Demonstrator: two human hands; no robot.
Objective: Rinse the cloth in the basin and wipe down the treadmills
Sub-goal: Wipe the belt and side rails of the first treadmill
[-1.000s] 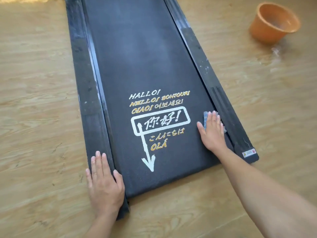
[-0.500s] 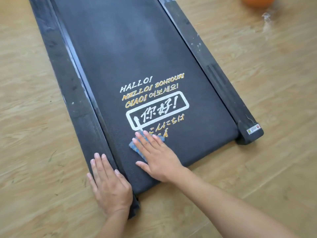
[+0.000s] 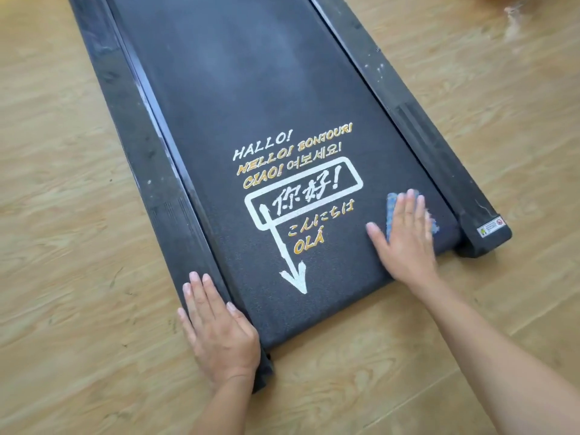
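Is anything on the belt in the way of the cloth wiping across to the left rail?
Nothing visible does. The right hand presses the cloth flat on the belt near the right rail; only printed lettering lies between. The left hand rests on the near end of the left rail.

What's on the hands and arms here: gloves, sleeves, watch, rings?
Nothing worn shows. Left hand and right hand are ungloved, no rings visible. Left forearm and right forearm are uncovered to the frame edge: no sleeves, watch or bands. The right hand is motion-blurred, so small details there are uncertain.
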